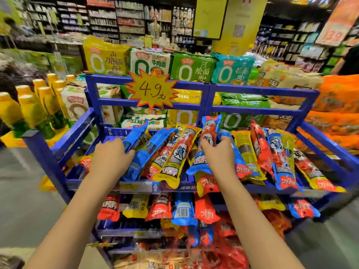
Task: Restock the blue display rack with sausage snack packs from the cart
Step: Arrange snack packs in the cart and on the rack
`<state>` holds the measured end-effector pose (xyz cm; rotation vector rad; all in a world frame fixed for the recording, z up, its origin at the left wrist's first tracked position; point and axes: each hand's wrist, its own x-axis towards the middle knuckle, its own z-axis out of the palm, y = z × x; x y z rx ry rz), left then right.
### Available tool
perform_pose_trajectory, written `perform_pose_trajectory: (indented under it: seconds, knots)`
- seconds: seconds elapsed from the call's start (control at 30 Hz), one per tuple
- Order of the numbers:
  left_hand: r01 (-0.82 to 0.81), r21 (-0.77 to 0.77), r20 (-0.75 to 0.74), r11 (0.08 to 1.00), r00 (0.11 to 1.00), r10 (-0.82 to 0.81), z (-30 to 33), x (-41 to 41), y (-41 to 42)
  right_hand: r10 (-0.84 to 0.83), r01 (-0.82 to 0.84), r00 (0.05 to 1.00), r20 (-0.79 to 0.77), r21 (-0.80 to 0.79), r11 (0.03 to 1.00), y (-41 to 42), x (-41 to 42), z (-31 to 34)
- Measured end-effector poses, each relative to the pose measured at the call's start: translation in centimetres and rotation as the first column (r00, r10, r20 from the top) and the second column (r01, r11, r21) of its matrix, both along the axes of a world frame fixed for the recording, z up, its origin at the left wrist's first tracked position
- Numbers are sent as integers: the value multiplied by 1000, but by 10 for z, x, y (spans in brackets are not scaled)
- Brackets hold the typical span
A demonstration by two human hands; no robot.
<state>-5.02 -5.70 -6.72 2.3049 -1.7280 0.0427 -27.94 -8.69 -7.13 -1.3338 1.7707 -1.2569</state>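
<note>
Plainly, the right hand's fingers [225, 136] curl round a blue-wrapped sausage pack [206, 144], lifted at its middle above the top shelf of the blue display rack [258, 109]. The left hand [113, 152] grips another blue pack [136, 139] near the shelf's left end. These packs look light and slim, with a firm sausage core inside slick, crinkly film, so I judge a grip round the middle holds best; the flat sealed ends would likely slip. More packs [281, 158] lie fanned toward the shelf's right edge, overhanging its front lip. No cart is visible.
</note>
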Motion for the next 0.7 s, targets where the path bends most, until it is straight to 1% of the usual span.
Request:
perform_pose_trajectory:
  seconds: [0.1,0.2,0.33,0.43,0.5,0.6,0.7]
  knots:
    - [-65,21,-77,998,995,66,-5,7,-2,18,-15,997,70,-33,999,8,-3,8]
    - [-83,18,-78,996,993,84,-7,8,-1,76,-63,986,149,-95,994,18,-8,17]
    - [-88,-129,-211,988,976,60,3,1,13,221,-176,949,225,-201,964,35,-8,27]
    - [-61,-231,-341,971,940,-22,19,-7,44,351,-284,899,262,-261,922,48,2,37]
    - [-73,-259,-442,963,895,-51,27,-11,74,462,-390,849,257,-285,876,59,15,41]
    - [-169,-317,-528,933,849,-26,26,-3,120,624,-554,730,277,-296,779,78,39,41]
    - [-346,-285,-614,894,782,106,11,18,169,758,-710,575,308,-272,649,100,72,33]
